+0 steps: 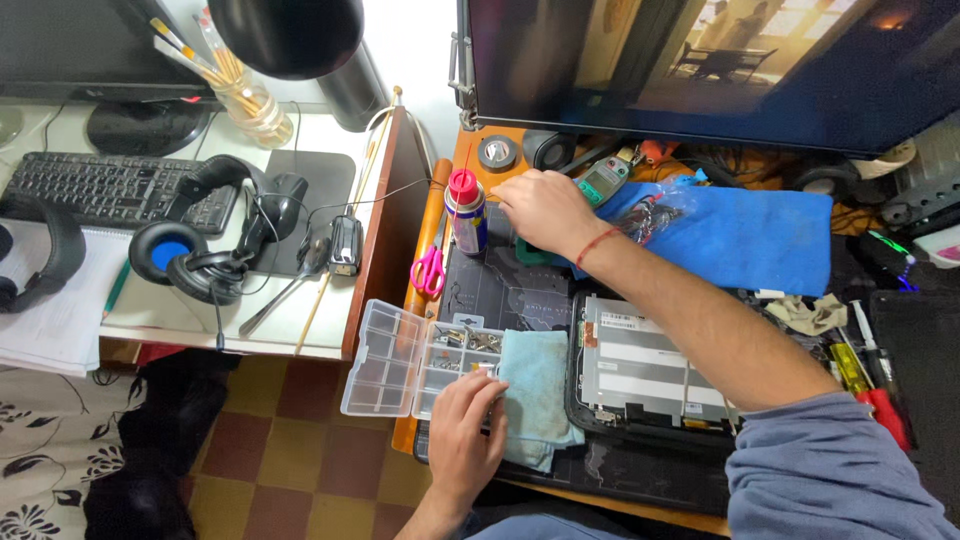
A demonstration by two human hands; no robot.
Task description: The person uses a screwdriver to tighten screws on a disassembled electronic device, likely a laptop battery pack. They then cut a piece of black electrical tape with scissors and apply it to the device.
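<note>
L hand [465, 430] flat on parts box [400, 360]

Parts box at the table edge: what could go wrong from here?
The clear parts box has its open lid hanging past the table edge; the left hand pressing on it might tip it and spill the small screws. The right hand reaches right beside the upright spray can, which an arm movement could knock over.
</note>
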